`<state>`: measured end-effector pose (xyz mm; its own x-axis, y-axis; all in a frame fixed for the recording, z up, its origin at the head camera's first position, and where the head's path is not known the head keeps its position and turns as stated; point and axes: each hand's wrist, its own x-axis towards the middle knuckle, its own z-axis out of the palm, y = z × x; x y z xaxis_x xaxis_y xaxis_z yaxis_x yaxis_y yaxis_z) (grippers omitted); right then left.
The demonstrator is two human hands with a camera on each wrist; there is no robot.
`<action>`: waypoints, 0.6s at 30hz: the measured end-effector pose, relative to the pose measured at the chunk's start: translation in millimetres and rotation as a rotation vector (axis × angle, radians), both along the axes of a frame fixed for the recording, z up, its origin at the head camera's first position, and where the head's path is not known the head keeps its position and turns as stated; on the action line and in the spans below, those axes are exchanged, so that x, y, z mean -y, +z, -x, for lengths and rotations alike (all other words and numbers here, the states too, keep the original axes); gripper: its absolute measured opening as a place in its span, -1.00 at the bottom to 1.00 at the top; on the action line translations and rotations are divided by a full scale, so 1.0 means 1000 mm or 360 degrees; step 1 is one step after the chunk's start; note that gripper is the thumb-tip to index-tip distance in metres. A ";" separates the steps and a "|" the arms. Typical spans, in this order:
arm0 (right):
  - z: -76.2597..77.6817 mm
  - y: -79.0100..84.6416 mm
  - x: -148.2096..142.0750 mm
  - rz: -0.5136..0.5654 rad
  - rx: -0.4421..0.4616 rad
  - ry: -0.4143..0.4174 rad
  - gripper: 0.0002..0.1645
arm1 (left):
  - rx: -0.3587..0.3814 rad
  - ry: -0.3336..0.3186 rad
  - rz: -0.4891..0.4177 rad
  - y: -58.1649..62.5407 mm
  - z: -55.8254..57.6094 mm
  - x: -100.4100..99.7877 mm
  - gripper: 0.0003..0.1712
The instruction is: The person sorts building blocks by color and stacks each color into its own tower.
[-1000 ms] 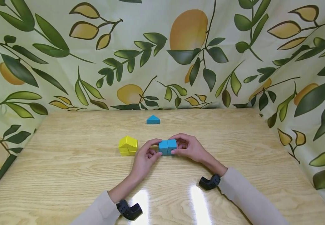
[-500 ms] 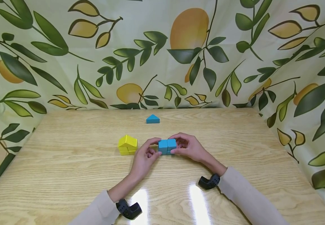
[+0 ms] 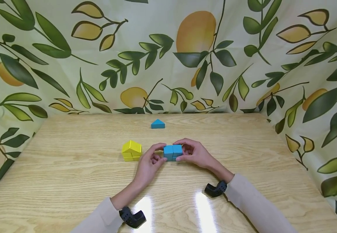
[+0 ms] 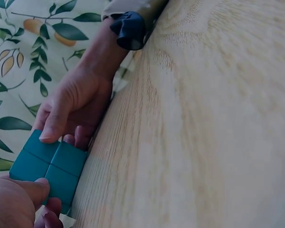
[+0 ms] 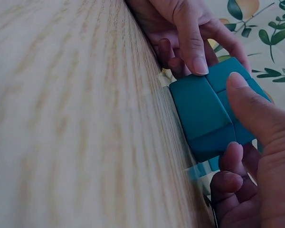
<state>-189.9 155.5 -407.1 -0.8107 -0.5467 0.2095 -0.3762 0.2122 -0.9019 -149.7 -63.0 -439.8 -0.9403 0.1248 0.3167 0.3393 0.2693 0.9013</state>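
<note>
Several blue wooden blocks (image 3: 168, 150) stand pressed together as a compact stack near the middle of the table. My left hand (image 3: 148, 164) pinches the stack's left side, index finger along the top back edge and thumb at the front. From the right, my right hand (image 3: 196, 154) grips it the same way. Seams divide the face of the blue blocks (image 4: 35, 164) into a two-by-two pattern in the left wrist view. In the right wrist view, both thumbs press on the blue blocks (image 5: 199, 104), close to the tabletop.
Just left of my left hand stands a small house shape of yellow blocks (image 3: 131, 151), topped by a triangular roof. A blue triangular block (image 3: 158, 124) sits farther back on the wooden table (image 3: 69, 181). Leaf-and-fruit patterned cloth (image 3: 145, 71) hangs behind and at the sides.
Both hands keep their hold on the blue blocks. Only a slight shift of the head view shows; the yellow house and the blue triangular block stay put.
</note>
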 end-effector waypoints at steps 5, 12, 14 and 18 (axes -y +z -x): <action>0.001 0.000 -0.001 -0.0003 0.0009 0.0022 -0.45 | -0.0006 -0.0009 -0.0002 -0.001 0.000 0.000 -0.43; 0.015 -0.013 -0.009 0.0127 0.0169 0.0175 -0.34 | -0.0038 -0.0003 -0.0005 -0.001 0.000 0.002 -0.38; 0.020 -0.013 -0.012 0.0160 0.0210 0.0200 -0.34 | -0.0039 0.0002 -0.0006 -0.001 0.000 0.003 -0.37; 0.030 -0.004 -0.016 0.0122 0.0217 0.0126 -0.46 | -0.0035 -0.0016 -0.0009 -0.002 0.000 0.002 -0.38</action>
<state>-219.4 171.7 -411.5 -0.7895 -0.5966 0.1440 -0.2619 0.1153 -0.9582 -149.9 -64.9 -441.3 -0.9317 0.1325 0.3383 0.3620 0.2606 0.8950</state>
